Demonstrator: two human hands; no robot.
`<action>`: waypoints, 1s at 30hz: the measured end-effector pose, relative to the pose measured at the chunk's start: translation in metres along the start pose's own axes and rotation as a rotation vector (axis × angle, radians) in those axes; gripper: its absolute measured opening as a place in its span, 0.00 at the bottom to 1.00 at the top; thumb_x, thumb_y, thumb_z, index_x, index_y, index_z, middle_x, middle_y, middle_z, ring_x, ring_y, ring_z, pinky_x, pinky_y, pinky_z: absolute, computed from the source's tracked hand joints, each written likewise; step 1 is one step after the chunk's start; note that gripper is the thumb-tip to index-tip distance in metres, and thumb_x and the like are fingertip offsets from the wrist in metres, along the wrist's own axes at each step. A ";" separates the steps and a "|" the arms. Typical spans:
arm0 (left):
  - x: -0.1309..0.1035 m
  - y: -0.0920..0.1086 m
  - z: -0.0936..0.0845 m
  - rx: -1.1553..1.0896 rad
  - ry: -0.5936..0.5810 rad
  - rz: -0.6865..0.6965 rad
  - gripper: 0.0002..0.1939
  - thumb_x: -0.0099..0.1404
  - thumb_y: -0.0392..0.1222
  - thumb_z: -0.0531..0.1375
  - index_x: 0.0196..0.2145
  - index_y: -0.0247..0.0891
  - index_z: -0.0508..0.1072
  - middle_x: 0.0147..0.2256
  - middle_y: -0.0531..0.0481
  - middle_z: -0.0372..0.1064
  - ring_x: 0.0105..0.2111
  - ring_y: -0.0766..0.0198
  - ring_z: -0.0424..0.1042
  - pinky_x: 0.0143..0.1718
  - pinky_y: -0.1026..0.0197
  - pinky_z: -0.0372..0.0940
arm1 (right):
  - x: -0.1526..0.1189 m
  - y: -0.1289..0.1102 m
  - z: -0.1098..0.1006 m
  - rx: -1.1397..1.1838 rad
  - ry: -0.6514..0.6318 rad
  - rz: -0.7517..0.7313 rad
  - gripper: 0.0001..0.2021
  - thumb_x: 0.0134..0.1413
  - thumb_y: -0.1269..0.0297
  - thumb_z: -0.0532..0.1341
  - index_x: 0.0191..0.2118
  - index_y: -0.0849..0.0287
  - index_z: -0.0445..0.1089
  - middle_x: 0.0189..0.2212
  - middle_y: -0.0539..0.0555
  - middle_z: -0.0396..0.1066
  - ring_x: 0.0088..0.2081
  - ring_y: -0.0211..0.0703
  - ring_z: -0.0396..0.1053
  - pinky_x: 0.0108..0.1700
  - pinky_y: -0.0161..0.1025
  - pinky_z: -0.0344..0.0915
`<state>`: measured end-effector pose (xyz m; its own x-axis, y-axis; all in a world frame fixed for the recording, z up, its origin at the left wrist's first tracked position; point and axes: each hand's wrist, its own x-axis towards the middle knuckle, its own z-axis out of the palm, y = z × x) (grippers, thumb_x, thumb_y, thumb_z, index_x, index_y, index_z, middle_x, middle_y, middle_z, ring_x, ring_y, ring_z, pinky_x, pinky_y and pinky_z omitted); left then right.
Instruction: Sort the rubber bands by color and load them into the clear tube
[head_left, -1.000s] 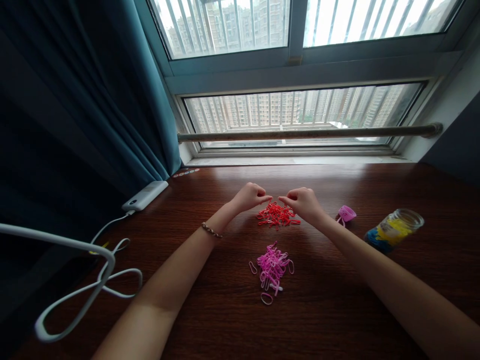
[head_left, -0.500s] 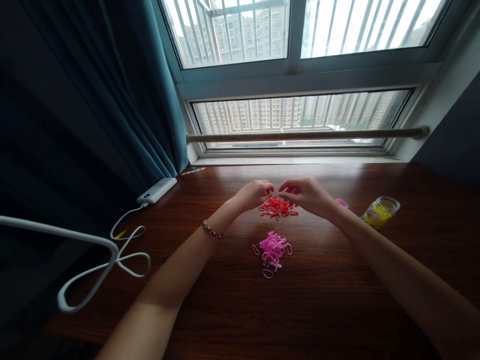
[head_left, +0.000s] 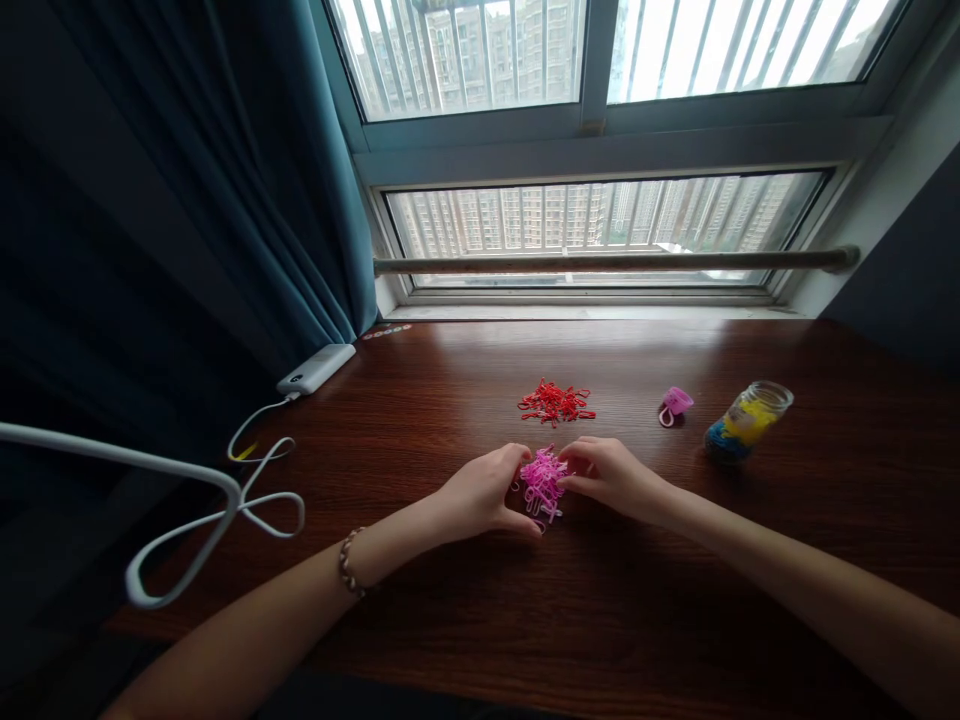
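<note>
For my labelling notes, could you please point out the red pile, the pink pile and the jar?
Red pile (head_left: 556, 402), head view, its middle.
Pink pile (head_left: 544, 480), head view, its middle.
Jar (head_left: 748, 420), head view, its side.

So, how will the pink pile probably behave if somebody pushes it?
The pink pile would probably spread, as it is many small separate pieces. Each looks thin, so likely light. Some may drag others along, since they lie heaped over one another.
</note>
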<state>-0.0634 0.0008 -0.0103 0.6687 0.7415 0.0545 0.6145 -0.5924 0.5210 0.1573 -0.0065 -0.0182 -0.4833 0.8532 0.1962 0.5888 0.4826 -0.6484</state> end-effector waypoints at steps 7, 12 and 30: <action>0.001 -0.004 0.014 -0.105 0.123 0.057 0.22 0.51 0.47 0.62 0.43 0.39 0.63 0.36 0.49 0.63 0.35 0.62 0.64 0.37 0.61 0.61 | -0.001 -0.001 0.005 0.160 0.115 -0.031 0.12 0.51 0.62 0.57 0.42 0.59 0.67 0.39 0.56 0.68 0.39 0.41 0.67 0.41 0.37 0.65; -0.001 -0.006 0.016 -0.207 0.155 0.124 0.12 0.57 0.38 0.58 0.40 0.38 0.65 0.37 0.49 0.63 0.35 0.64 0.64 0.38 0.61 0.62 | 0.001 0.000 0.012 0.028 0.005 -0.150 0.25 0.47 0.59 0.60 0.52 0.59 0.59 0.51 0.61 0.59 0.52 0.47 0.57 0.53 0.44 0.56; 0.000 -0.013 0.016 -0.017 0.005 0.185 0.42 0.51 0.53 0.61 0.58 0.36 0.47 0.58 0.37 0.48 0.59 0.53 0.45 0.57 0.45 0.46 | -0.005 0.001 0.014 -0.013 0.007 -0.162 0.27 0.48 0.58 0.60 0.54 0.60 0.57 0.52 0.62 0.58 0.54 0.49 0.55 0.55 0.46 0.54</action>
<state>-0.0647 0.0034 -0.0307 0.7671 0.6225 0.1552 0.4743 -0.7132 0.5161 0.1516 -0.0132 -0.0305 -0.5680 0.7654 0.3025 0.5116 0.6163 -0.5987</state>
